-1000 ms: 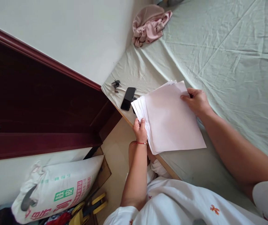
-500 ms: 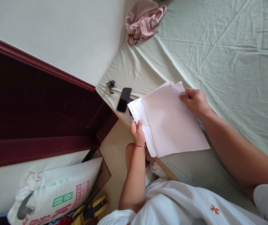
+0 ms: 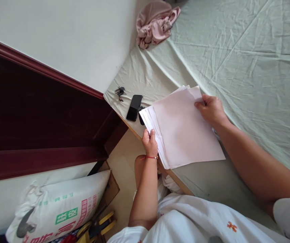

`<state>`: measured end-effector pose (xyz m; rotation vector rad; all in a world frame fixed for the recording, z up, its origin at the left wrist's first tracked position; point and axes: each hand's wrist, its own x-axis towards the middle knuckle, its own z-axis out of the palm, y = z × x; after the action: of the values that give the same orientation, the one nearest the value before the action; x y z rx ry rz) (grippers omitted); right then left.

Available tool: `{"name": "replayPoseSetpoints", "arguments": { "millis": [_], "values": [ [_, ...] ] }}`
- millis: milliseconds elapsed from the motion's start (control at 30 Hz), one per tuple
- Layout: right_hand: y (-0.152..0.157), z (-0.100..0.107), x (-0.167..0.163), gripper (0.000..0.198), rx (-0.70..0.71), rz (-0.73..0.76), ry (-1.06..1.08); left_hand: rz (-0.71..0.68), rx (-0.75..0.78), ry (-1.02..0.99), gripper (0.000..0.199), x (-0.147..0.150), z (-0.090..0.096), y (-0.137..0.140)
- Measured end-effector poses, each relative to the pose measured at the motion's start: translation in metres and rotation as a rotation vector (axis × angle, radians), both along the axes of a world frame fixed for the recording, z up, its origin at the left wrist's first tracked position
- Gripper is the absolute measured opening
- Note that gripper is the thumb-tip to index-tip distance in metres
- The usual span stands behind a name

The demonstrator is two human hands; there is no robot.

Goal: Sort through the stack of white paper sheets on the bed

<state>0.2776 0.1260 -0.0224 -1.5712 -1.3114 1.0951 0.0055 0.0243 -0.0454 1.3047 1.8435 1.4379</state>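
Seemingly at a handling step, with a sheaf of paper [image 3: 188, 131] held up two-handed just right of centre in the frame, above the near edge of the bed [image 3: 231, 60]. Pinching the left edge in the left hand [image 3: 150, 143], thumb on the upper face and fingers curled at the side; pinching near the upper right corner in the right hand [image 3: 211, 109], thumb on top and fingers mostly hidden behind. For the next move, probably best to grip firmly at both ends and shift both together, being loose leaves liable to slide or bend. White with a faint pinkish cast, apparently blank on the uppermost face, staggered in layers along the left edge, uneven at the top. Close to a dark phone [image 3: 134, 108] lying left of centre.
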Motion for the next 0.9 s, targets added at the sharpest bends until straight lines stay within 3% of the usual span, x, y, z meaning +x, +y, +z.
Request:
{"name": "replayPoseSetpoints", "arguments": {
  "millis": [500,900],
  "values": [
    [-0.0022,0.0025,-0.0023,0.011,-0.016,0.006,-0.067,-0.021,-0.007,0.018,0.035,-0.0032,-0.0032,-0.0004],
    [0.0028,0.0021,0.0028,0.005,0.154,-0.083,-0.181,-0.001,0.011,-0.034,0.036,0.0001,-0.0001,0.0006]
  ]
}}
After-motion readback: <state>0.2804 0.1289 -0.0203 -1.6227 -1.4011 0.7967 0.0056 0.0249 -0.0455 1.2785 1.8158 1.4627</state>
